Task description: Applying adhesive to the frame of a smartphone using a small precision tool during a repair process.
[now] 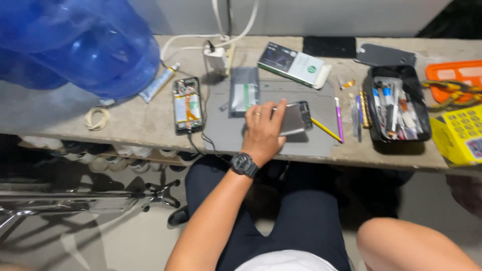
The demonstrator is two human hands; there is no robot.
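My left hand [263, 133], with a dark watch on the wrist and a ring on one finger, lies on a grey work mat [321, 143] at the bench's front. Its fingers close over the left end of a silver-backed phone [297, 118] that lies flat on the mat. A yellow pencil-like tool [326, 130] and a purple tool [339, 120] lie just right of the phone. Only a bare forearm [406, 246] shows at the lower right; my right hand is out of view.
An opened phone with exposed insides [187, 105] lies left of the mat, and a grey packet [244, 93] lies behind my hand. Farther off are a box [293, 64], a black tool tray [374, 108], a blue water bottle [90, 45], a glue tube [159, 83] and a yellow box [459, 133].
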